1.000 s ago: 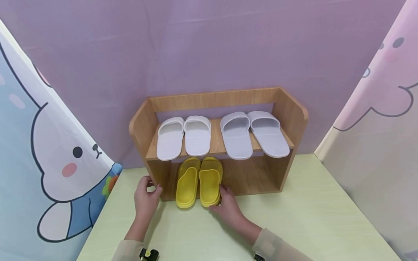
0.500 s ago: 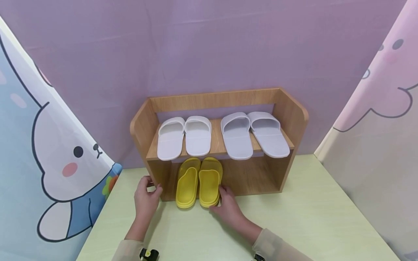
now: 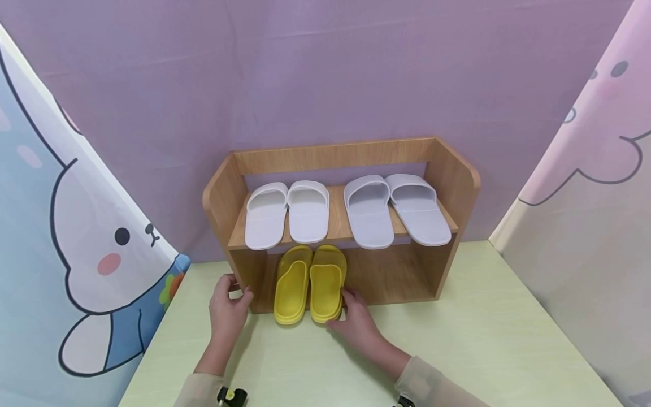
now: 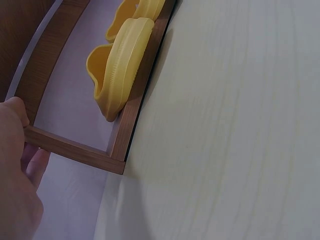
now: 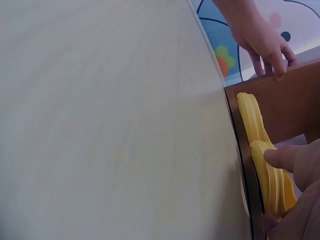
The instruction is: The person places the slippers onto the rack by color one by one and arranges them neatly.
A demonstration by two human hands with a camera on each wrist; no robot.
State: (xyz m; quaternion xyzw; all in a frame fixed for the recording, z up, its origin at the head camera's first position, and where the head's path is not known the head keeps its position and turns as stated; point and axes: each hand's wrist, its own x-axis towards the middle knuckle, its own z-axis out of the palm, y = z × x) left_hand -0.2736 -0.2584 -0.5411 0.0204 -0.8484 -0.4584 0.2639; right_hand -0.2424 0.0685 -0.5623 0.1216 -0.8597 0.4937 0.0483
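Observation:
My left hand (image 3: pixel 227 308) grips the lower left side panel of a small wooden shoe rack (image 3: pixel 335 156). In the left wrist view, the thumb lies on one side of the panel's edge (image 4: pixel 75 149) and the fingers on the other. A pair of yellow slippers stands on the lower shelf, heels towards me, slightly past its front edge. My right hand (image 3: pixel 358 325) holds the right yellow slipper (image 3: pixel 325 285), its thumb at the heel and fingers along the right side. Beside it, close against it, is the left yellow slipper (image 3: pixel 291 294).
On the upper shelf are a white pair, with its left slipper (image 3: pixel 267 220), and a pale grey pair, with its right slipper (image 3: pixel 419 215). The rack stands on a pale green table (image 3: pixel 488 339) against a purple cloth backdrop (image 3: pixel 330 73). Printed cartoon cloths hang at both sides.

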